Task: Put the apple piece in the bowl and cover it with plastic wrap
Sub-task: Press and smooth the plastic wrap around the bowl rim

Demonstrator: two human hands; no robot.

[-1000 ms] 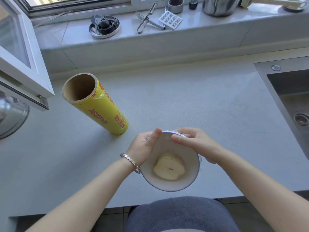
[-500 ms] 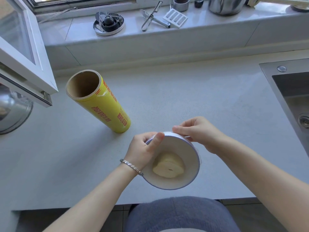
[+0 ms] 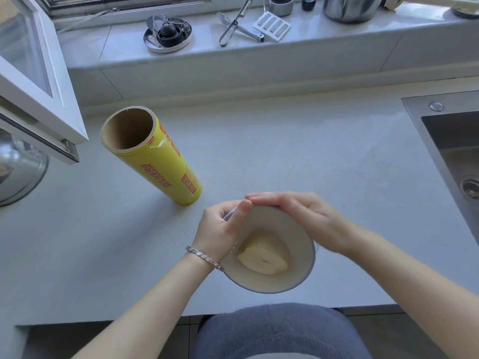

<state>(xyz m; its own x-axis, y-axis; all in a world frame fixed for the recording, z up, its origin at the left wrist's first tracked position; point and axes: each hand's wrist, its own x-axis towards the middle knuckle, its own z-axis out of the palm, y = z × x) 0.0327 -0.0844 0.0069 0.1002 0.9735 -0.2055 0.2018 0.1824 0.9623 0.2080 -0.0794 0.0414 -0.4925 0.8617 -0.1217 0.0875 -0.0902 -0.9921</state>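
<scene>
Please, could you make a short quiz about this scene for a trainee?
1. True or false: the apple piece lies inside the bowl.
2. Fill in: the yellow wrap roll stands on the bowl's ____ side.
3. The right hand is: A) flat over the bowl's far rim; B) gripping the wrap roll; C) holding the apple piece.
Key: 1 true; 2 left; 3 A.

The right hand (image 3: 298,216) lies flat over the far rim of the bowl (image 3: 269,288), hiding it. The left hand (image 3: 220,229) covers the left rim, its fingers out of sight behind the wall. The sink (image 3: 453,141) runs off the right edge, and a steel pot (image 3: 350,9) runs off the top. A window frame (image 3: 51,99) hides part of a metal dish (image 3: 20,174). Items on a round tray (image 3: 168,46) are too small to tell.
</scene>
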